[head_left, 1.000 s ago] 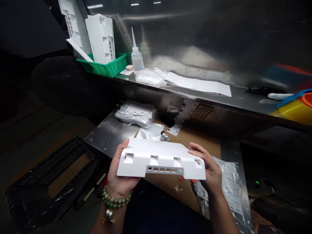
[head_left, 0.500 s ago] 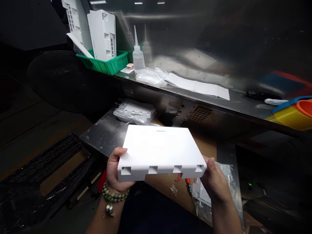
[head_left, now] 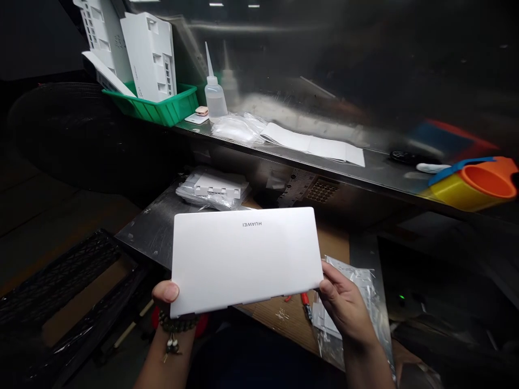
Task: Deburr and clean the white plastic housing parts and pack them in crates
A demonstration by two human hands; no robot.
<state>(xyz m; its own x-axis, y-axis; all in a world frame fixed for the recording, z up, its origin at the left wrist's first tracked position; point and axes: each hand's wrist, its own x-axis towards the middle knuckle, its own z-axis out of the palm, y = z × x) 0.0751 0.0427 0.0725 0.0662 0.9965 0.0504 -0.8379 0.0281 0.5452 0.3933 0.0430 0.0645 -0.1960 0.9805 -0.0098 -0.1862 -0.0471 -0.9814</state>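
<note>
Between my two hands I hold a flat white router casing (head_left: 247,265), raised above the worktable with its broad face toward me. The HUAWEI lettering near its far edge reads upside down. My left hand (head_left: 166,294) grips the near left corner, thumb on the face and the other fingers hidden behind. At the right edge my right hand (head_left: 344,300) closes on the casing with thumb and fingers. Below it on the brown cardboard (head_left: 292,324) lies a red-handled tool (head_left: 306,307), partly covered. Plastic-bagged white parts (head_left: 324,316) rest beside my right hand.
Further bagged white casings (head_left: 214,189) lie at the table's far left. On the metal shelf stand a green bin (head_left: 162,111) of white casings, a squeeze bottle (head_left: 215,100), clear bags (head_left: 239,128), folded white paper (head_left: 312,143) and colored cups (head_left: 474,183). A black crate (head_left: 81,292) sits lower left.
The casing has tilted so that its broad face shows more fully and its notched near side has turned out of sight. My left hand has moved left and down; the view has shifted slightly right.
</note>
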